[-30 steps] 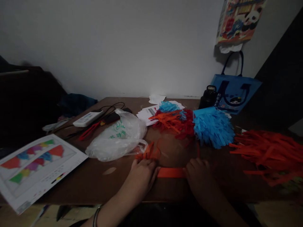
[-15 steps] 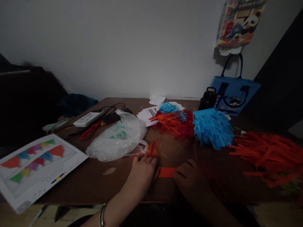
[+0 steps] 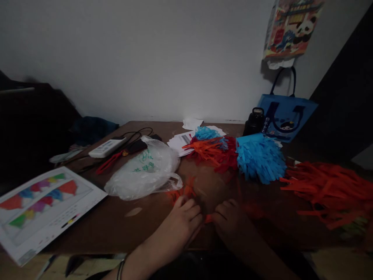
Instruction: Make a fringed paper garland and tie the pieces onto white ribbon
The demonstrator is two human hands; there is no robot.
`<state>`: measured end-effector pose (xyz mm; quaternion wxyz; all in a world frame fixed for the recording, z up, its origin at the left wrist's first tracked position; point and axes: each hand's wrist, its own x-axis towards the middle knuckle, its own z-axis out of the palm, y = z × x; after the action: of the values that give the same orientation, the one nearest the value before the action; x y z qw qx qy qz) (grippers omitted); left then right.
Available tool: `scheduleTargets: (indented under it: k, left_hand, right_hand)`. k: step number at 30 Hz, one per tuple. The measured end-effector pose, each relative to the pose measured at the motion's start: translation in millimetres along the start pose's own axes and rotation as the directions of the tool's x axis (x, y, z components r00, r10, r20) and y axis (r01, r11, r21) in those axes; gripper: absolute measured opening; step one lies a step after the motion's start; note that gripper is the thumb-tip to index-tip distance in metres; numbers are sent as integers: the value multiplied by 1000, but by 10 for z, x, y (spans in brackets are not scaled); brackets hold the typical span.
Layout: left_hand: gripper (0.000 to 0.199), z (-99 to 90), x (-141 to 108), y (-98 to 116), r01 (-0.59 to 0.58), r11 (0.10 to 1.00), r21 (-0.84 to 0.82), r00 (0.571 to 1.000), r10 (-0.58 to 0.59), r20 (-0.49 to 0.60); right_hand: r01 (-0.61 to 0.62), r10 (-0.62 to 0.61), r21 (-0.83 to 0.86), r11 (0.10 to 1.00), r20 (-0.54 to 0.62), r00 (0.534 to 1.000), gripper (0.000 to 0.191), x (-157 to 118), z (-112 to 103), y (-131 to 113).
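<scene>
A small bit of orange paper [image 3: 208, 218] peeks out low in the middle of the frame, in the gap between two hands. The left hand [image 3: 186, 217] is on its left side and the right hand [image 3: 230, 217] is on its right side. The right hand is nearer: its bent fingertips come right up to the paper. The part that shows is short and looks to lie side to side, from one hand toward the other (it is dark and blurry there, so I can't be sure).

The left hand's fingers are curled in close together. Their tips are hidden, so I can't tell what they pinch. The right hand's fingers are bent too, but it is too dark to tell if they pinch the paper.

Just past the left hand, loose orange strips [image 3: 189, 189] lie on the brown table [image 3: 116, 233]. Up and to the left is a see-through plastic bag [image 3: 142, 173]. A fluffy blue paper bunch [image 3: 262, 161] sits right of the middle.
</scene>
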<state>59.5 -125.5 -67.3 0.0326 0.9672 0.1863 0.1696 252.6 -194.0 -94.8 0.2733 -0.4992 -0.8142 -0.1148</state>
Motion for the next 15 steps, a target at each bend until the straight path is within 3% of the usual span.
scheduleTargets:
  k: [3, 8, 10, 15]
  left_hand:
    - [13, 14, -44, -34, 32, 999, -28, 999, -33, -13]
    - [20, -101, -102, -34, 196, 974, -117, 979, -188, 81]
    - [24, -125, -96, 0, 282, 951, -129, 956, -266, 125]
    - [18, -50, -36, 85, 393, 920, -10, 915, -390, 103]
  right_hand:
    - [-7, 7, 31, 999, -7, 1000, 24, -62, -41, 68]
    - [-194, 199, 148, 970, -23, 980, 19, -197, -151, 187]
    - [-238, 242, 111, 965, -24, 970, 20, -228, -128, 207]
    - [-322, 325, -100, 942, 15, 946, 17, -224, -22, 194]
